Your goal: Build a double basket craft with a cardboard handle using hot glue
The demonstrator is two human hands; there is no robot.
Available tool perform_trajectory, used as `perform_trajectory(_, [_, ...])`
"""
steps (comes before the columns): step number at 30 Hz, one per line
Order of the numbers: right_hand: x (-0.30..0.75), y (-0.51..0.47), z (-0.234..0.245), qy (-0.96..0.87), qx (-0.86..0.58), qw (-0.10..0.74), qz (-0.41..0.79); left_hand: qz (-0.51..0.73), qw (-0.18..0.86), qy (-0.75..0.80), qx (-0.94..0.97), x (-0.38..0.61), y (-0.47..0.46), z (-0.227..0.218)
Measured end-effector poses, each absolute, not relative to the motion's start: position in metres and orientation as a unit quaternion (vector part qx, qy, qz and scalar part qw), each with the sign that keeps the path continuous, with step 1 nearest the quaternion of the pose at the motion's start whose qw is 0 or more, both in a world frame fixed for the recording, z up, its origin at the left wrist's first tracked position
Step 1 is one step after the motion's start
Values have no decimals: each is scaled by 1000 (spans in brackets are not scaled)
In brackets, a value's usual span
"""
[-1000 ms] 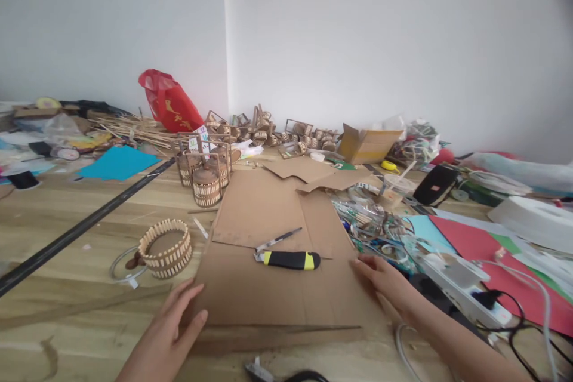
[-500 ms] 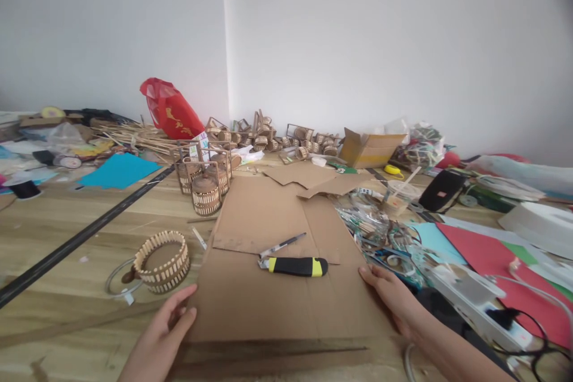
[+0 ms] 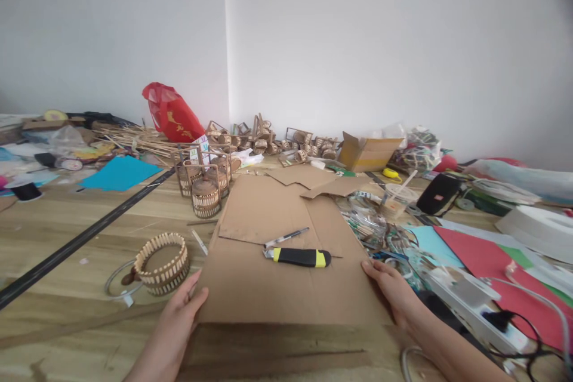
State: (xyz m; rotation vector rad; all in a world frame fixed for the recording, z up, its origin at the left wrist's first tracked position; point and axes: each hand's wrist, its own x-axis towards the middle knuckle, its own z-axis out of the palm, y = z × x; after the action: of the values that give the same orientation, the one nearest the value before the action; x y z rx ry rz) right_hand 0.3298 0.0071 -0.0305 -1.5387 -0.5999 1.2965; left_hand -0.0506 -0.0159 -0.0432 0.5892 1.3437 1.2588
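A flat brown cardboard sheet lies in front of me, its near edge slightly above the table. My left hand grips its left edge near the front corner, the fingers partly hidden under the sheet. Along the right edge, my right hand holds it with the thumb on top and the fingers mostly out of sight. On the cardboard rest a black and yellow utility knife and, just behind it, a pen. Torn cardboard pieces overlap its far end.
A round slatted bamboo basket sits to the left, with small lidded baskets behind it. To the right are a power strip, red paper and tangled cords. Further back stand a cardboard box and a red bag.
The cardboard's near edge has risen and shifted away from me, carrying the knife and pen along. My left hand has moved forward and inward onto its edge; my right hand has shifted slightly.
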Motion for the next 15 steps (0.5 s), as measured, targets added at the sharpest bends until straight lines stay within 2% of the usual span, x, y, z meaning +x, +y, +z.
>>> perform_trajectory(8, [334, 29, -9, -271, -640, 510, 506, 571, 585, 530, 226, -36, 15, -23])
perform_trajectory(15, [337, 44, -7, -289, -672, 459, 505, 547, 574, 561, 239, -37, 31, -29])
